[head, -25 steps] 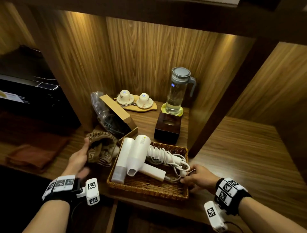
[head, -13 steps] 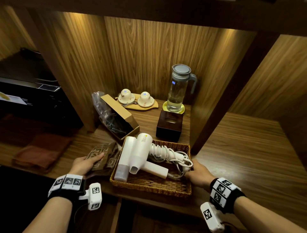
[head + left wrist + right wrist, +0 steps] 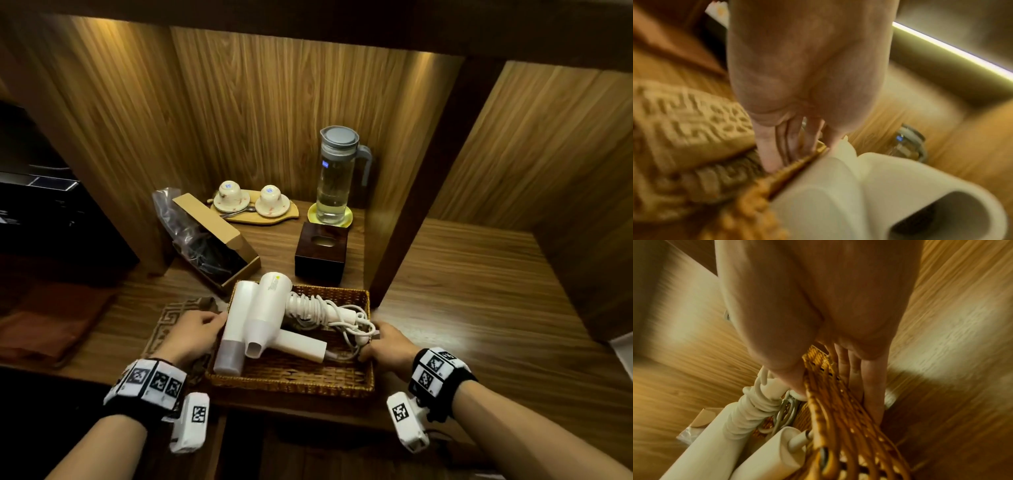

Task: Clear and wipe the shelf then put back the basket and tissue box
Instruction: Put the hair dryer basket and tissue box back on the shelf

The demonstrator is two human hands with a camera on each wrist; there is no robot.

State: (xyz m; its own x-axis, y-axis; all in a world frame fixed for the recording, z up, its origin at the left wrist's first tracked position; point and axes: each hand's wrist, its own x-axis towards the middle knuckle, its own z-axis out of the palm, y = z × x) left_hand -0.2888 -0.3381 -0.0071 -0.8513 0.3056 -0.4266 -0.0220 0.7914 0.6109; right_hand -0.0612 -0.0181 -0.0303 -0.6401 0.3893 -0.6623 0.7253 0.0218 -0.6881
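A wicker basket (image 3: 291, 383) stands near the shelf's front edge with a white hair dryer (image 3: 267, 308) and its coiled cord in it. My left hand (image 3: 219, 320) is at the basket's left rim (image 3: 777, 178), fingers down its outside wall and thumb by the dryer (image 3: 859, 194). My right hand (image 3: 373, 337) pinches the right rim (image 3: 828, 410), thumb inside and fingers outside. A dark brown tissue box (image 3: 320, 251) sits just behind the basket. A patterned cloth (image 3: 171, 317) lies on the shelf by my left hand.
Behind the basket are an open cardboard box with a plastic bag (image 3: 219, 236), two cups on a wooden tray (image 3: 253, 202) and a water jug (image 3: 337, 178). A dark upright divider (image 3: 404, 222) bounds the right side. A folded reddish towel (image 3: 44, 325) lies far left.
My left hand has let go of the patterned cloth, which now lies flat, and moved right to the basket's left rim. My right hand has closed onto the right rim.
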